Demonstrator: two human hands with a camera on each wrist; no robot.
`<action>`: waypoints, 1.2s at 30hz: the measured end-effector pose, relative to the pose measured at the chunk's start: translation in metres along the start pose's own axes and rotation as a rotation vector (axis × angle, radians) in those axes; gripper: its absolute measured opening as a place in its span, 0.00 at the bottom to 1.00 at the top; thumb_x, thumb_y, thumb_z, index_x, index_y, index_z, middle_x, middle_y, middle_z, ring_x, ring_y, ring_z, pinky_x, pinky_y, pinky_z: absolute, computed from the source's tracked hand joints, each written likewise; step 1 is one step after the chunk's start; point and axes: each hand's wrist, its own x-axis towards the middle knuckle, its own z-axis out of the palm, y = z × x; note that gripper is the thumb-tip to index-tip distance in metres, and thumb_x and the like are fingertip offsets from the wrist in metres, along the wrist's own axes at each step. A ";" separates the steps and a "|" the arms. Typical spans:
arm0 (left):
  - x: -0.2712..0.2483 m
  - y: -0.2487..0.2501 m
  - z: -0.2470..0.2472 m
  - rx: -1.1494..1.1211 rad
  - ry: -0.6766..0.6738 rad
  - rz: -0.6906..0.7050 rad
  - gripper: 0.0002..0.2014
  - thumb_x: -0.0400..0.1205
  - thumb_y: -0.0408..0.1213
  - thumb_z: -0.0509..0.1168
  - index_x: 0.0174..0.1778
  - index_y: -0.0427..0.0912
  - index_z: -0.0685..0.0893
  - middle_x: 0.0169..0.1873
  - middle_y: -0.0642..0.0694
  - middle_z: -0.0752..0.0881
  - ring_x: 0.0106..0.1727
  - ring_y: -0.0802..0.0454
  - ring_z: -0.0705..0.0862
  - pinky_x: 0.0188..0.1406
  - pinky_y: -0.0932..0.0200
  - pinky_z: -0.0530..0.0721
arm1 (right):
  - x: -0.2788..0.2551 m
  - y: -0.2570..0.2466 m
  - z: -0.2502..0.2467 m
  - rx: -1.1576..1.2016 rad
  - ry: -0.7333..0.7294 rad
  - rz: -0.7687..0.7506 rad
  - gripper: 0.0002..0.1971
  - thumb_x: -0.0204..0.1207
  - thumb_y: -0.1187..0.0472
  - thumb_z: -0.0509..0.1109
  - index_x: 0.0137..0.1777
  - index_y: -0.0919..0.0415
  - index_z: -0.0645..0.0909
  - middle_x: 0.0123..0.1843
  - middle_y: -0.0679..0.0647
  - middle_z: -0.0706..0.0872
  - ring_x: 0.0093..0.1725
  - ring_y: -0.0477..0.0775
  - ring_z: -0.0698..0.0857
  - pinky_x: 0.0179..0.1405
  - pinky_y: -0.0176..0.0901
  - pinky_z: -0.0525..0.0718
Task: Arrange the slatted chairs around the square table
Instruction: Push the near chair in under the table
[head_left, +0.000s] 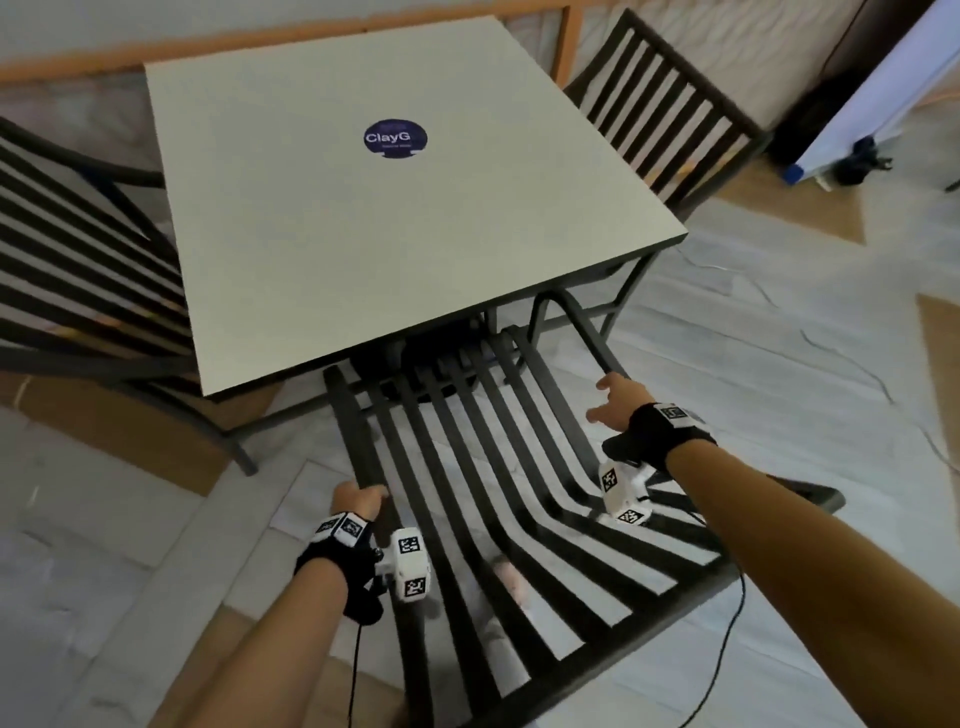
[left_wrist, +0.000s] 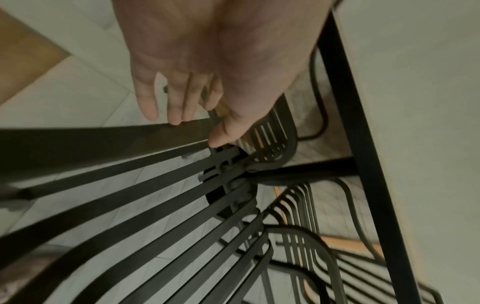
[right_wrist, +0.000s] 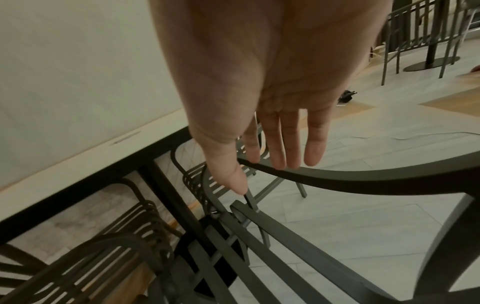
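Observation:
A square white table (head_left: 389, 218) with a blue round sticker stands ahead of me. One dark slatted chair (head_left: 78, 270) is at its left side and another (head_left: 670, 119) at its far right side. A third slatted chair (head_left: 524, 431) is right below me, its seat front partly under the table's near edge. My left hand (head_left: 363, 493) (left_wrist: 197, 127) rests on its left armrest (left_wrist: 103, 139), fingers nearly straight, thumb on the inner side. My right hand (head_left: 608, 400) (right_wrist: 262, 176) hovers open just over the right armrest (right_wrist: 363, 181), holding nothing.
The table's black pedestal base (head_left: 415, 364) sits under the top. A white board and a dark bag (head_left: 857, 156) stand at the back right. A thin cable (head_left: 727, 649) trails on the floor. Another table with chairs (right_wrist: 428, 41) is farther right.

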 end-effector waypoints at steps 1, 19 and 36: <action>0.000 0.003 0.003 -0.007 0.004 -0.052 0.20 0.74 0.33 0.70 0.59 0.25 0.78 0.51 0.35 0.84 0.50 0.34 0.84 0.46 0.54 0.79 | 0.012 0.006 -0.002 -0.003 -0.005 0.006 0.30 0.74 0.58 0.75 0.74 0.62 0.70 0.71 0.65 0.78 0.68 0.67 0.79 0.65 0.54 0.79; -0.004 -0.019 0.071 -0.087 0.320 -0.232 0.22 0.87 0.44 0.47 0.68 0.30 0.69 0.63 0.22 0.79 0.62 0.24 0.79 0.58 0.38 0.75 | 0.136 0.063 0.030 0.314 0.033 0.226 0.35 0.74 0.59 0.74 0.78 0.60 0.63 0.71 0.68 0.76 0.64 0.72 0.81 0.65 0.63 0.81; 0.003 -0.032 0.060 0.039 0.335 -0.147 0.16 0.88 0.39 0.48 0.66 0.34 0.71 0.57 0.25 0.82 0.58 0.27 0.80 0.53 0.41 0.75 | 0.156 0.077 0.039 0.194 -0.021 0.170 0.18 0.82 0.56 0.61 0.70 0.50 0.66 0.49 0.65 0.80 0.48 0.75 0.85 0.50 0.69 0.87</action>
